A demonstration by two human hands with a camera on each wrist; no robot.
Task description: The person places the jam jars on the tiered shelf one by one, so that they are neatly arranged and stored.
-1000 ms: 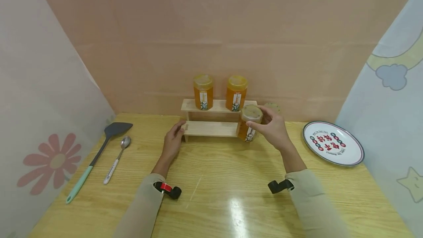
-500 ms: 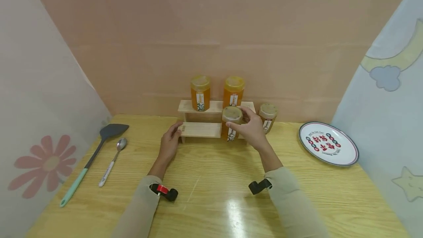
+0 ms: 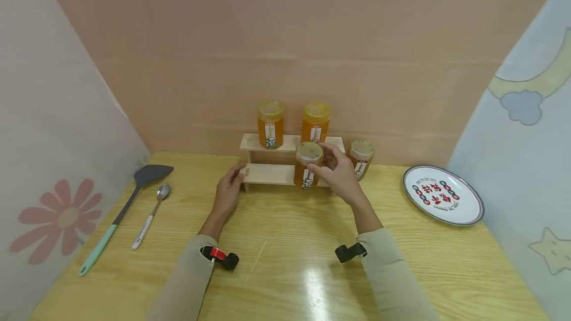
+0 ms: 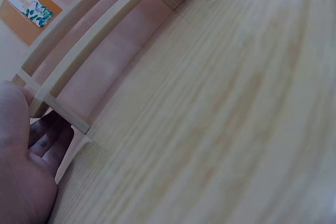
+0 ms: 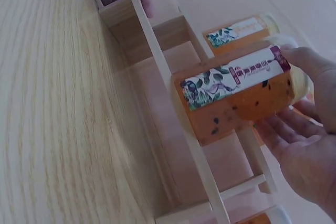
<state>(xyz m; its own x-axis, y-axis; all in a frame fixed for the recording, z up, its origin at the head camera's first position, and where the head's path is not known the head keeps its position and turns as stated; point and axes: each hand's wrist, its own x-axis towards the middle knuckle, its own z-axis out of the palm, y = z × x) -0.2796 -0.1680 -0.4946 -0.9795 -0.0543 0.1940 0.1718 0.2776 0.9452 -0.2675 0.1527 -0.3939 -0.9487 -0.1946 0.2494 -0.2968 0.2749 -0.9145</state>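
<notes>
A two-tier wooden rack (image 3: 269,174) stands at the back of the table. My left hand (image 3: 228,193) grips the left end of its lower tier; in the left wrist view the fingers (image 4: 50,142) reach round the end. My right hand (image 3: 340,175) holds a clear-lidded jar (image 3: 301,172) upright at the lower tier. The right wrist view shows orange contents with dark specks in this jar (image 5: 236,95), its base at the tier's front edge; whether it bears on the wood I cannot tell. Two yellow-lidded jars (image 3: 270,130) stand on the upper tier.
Right of the rack, another clear-lidded jar (image 3: 362,158) stands on the table. A white oval plate (image 3: 464,207) lies farther right. On the left lie a spatula (image 3: 122,212) with a green handle and a metal spoon (image 3: 151,217). A wall rises behind the rack.
My right hand has carried the jar leftward from the rack's right end to near the middle of the lower tier. The other clear-lidded jar has come into fuller view. My left hand stays at the rack.
</notes>
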